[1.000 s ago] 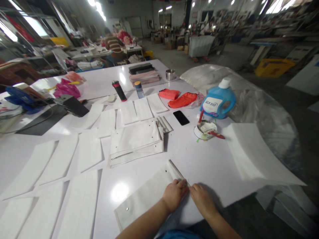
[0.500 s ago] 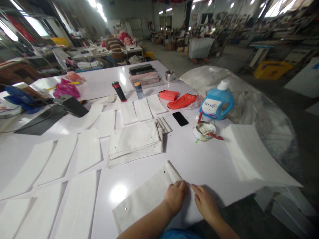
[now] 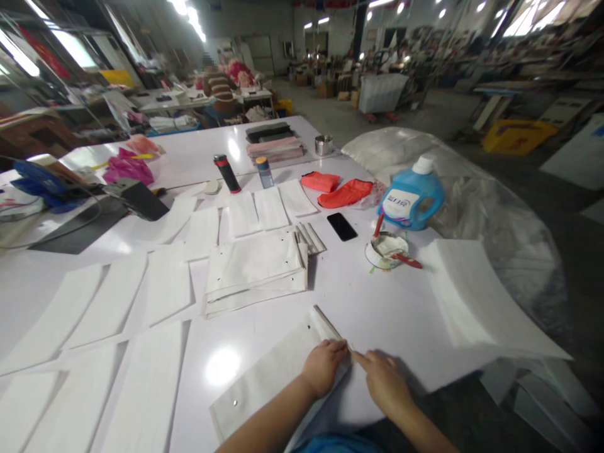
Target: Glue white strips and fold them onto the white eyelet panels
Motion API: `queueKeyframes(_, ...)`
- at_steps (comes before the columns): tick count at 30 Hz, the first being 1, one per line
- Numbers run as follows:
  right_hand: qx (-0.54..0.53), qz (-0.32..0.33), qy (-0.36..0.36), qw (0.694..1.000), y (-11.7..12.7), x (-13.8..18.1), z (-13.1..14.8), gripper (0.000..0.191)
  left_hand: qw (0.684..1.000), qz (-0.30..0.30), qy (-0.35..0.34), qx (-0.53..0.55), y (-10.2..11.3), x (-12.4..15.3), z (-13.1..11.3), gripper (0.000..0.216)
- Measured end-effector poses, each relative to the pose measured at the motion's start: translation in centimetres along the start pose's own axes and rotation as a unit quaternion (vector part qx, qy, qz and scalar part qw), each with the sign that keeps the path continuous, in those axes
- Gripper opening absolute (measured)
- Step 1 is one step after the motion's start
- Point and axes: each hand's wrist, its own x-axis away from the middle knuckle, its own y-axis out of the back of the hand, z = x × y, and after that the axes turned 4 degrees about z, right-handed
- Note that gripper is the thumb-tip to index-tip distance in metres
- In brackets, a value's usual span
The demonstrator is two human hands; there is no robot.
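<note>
An off-white fabric panel (image 3: 274, 371) with small metal studs lies slantwise on the table in front of me. Along its right edge runs a narrow darker folded strip (image 3: 325, 319). My left hand (image 3: 325, 368) rests on that edge, its fingers curled and pressed onto it. Close beside it, my right hand (image 3: 384, 380) meets the same edge with the index finger extended and the other fingers bent; its thumb is hidden. Just beyond lies a stack of similar off-white panels (image 3: 255, 270), with several folded strips (image 3: 311, 236) at its right end.
White sheets (image 3: 151, 371) cover the table's left side. To the right are a phone (image 3: 342, 226), a glue bowl (image 3: 384, 255) with red-handled brushes, a blue jug (image 3: 410, 195) and a white sheet stack (image 3: 472, 296). A person (image 3: 221, 88) sits farther back.
My left hand has shifted slightly left along with the panel. My right index finger has moved left and now touches the edge by the left fingertips.
</note>
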Motion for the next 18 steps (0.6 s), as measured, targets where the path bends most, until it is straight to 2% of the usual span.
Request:
queueKeyframes(2,-0.069,-0.004,-0.021,0.997,0.6,-0.4,-0.5,0.054,1.000,0.010,0.014,-0.014,0.0,0.3,0.0,0.044)
queueKeyframes(4,-0.065,-0.004,-0.023,0.998,0.7,-0.7,-0.1,0.055,0.999,-0.001,0.037,-0.014,-0.4,0.4,-0.1,0.049)
queueKeyframes(7,0.060,0.001,0.000,0.998,0.2,-0.7,2.1,0.058,0.999,-0.020,0.039,-0.031,-1.1,0.4,0.0,0.051)
queueKeyframes(9,0.156,-0.020,0.015,0.987,-0.3,-0.5,3.4,0.056,0.998,-0.017,0.023,-0.058,-1.3,0.4,0.2,0.050)
queueKeyframes(11,0.200,-0.041,0.030,0.978,-0.6,-0.4,3.8,0.055,0.998,-0.010,0.008,-0.068,-1.1,0.7,0.4,0.047)
queueKeyframes(13,0.153,-0.035,0.045,0.987,-0.7,-0.7,2.8,0.057,0.999,-0.001,-0.009,-0.048,-0.3,1.6,0.4,0.046)
queueKeyframes(15,0.027,-0.025,0.040,0.998,-0.3,-1.4,0.9,0.057,1.000,-0.011,0.000,-0.007,0.6,3.2,0.3,0.057)
queueKeyframes(18,-0.108,-0.042,0.007,0.993,0.6,-3.0,-1.7,0.050,0.994,-0.064,0.087,0.033,0.8,7.5,0.6,0.061)
